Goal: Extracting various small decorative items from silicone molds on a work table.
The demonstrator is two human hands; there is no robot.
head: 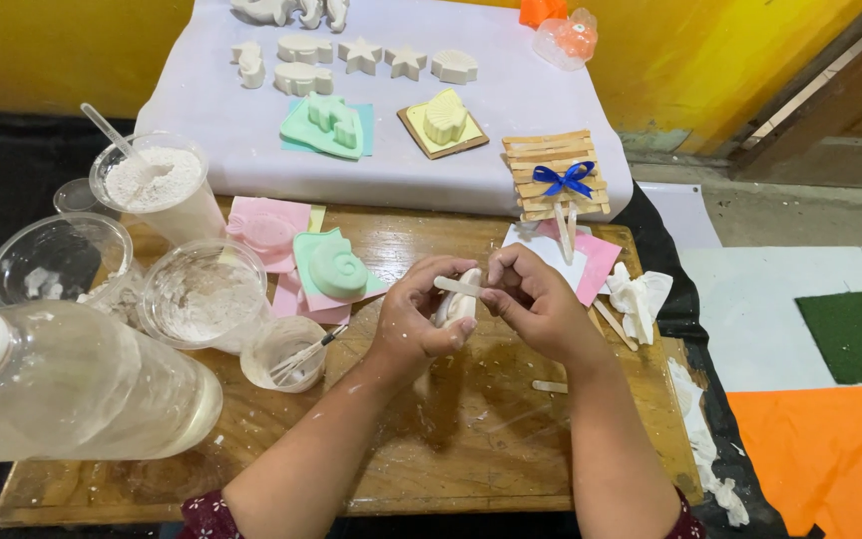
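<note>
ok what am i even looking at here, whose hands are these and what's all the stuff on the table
There is no machine here. This is one picture from a camera worn on a person's head, looking down at their own two bare hands over a wooden board.

The left hand grips a small white plaster piece. The right hand meets it there, and a flat wooden stick lies across the piece between the fingers of both hands.

To the left stand a clear plastic bottle lying on its side, cups of white powder, and a small cup with a brush. Beside them is a green shell-shaped mould on pink sheets.

Further back, a white cloth carries finished white plaster shapes, such as stars and shells, and a little stick frame with a blue bow.
</note>
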